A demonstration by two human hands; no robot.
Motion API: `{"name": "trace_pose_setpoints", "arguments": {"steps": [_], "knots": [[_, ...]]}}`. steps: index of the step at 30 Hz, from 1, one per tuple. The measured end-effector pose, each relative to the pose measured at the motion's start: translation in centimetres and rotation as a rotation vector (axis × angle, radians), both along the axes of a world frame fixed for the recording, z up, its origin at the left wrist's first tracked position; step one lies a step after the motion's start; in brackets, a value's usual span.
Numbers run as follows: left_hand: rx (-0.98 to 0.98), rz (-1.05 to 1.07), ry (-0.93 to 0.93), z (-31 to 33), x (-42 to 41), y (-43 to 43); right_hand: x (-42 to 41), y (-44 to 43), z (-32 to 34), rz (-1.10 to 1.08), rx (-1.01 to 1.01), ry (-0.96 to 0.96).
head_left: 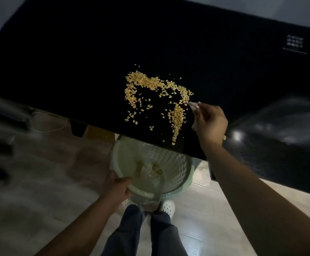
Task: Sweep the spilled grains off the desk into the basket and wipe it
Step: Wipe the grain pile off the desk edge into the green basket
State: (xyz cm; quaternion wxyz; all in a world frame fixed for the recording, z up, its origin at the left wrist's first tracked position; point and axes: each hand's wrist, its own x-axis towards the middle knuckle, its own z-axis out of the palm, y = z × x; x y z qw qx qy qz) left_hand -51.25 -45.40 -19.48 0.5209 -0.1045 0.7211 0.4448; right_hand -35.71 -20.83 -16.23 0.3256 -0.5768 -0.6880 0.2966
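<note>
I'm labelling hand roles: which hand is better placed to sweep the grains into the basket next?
Right. The right hand is on the desk beside the grains, pinching a cloth. The left hand grips the basket rim below the desk edge, ready to catch.

Entry 1, printed mark (295, 43): white, on black desk (95, 52) top, far right end. Several short rows of tiny chars w/ a thin underline below, at a slant. Blurred & too small; no word, brand or no. can be read.
Entry 2, rest of view: no legible text, label or sign.
</note>
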Motion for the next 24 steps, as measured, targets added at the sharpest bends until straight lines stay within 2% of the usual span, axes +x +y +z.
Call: {"name": "trace_pose_setpoints", "arguments": {"steps": [7,12,15,18,24], "knots": [[0.052,0.005,-0.055,1.4,-0.7,0.5,-0.8,-7.7,0.3,0.319,-0.024,-0.02],[0.054,-0.031,-0.045,2.1,-1.7,0.0,-1.7,-12.0,0.9,0.419,-0.083,-0.012],[0.048,-0.04,-0.037,2.4,-2.5,-0.2,-1.8,-13.1,2.0,0.366,-0.091,0.003],[0.054,-0.04,-0.044,2.5,-3.2,-0.3,-1.6,-12.5,3.7,0.226,-0.069,0.035],[0.043,-0.095,-0.012,2.1,-3.8,0.4,-0.6,-5.8,5.6,0.016,0.038,0.048]]}}
